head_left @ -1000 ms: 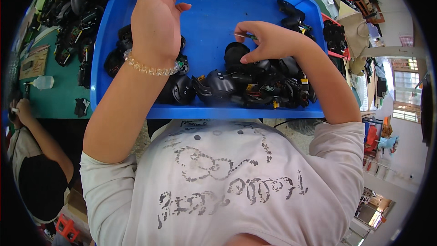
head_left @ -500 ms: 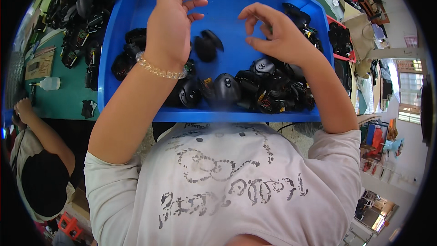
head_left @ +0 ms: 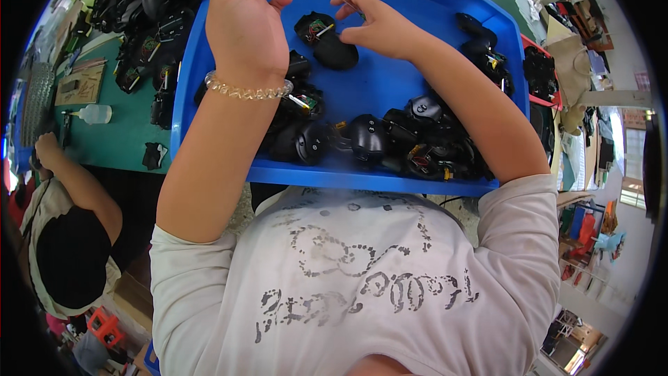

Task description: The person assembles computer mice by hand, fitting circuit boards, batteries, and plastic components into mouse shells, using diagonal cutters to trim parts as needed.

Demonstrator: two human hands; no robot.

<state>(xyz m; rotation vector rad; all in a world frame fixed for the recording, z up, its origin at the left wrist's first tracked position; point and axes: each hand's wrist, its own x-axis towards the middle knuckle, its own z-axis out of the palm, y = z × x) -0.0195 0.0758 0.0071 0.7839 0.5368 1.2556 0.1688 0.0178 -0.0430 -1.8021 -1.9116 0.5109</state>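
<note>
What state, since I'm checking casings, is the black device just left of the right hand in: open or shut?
Open: green circuitry shows inside the black shell, just left of the right hand.

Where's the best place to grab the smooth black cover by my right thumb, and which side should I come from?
I'd pinch the smooth black cover by its rounded lower-right rim, coming from the right: bare blue tray lies there, and your right hand is at its upper right. At its upper left, an open black part shows green circuitry, probably best left unpressed.
</note>
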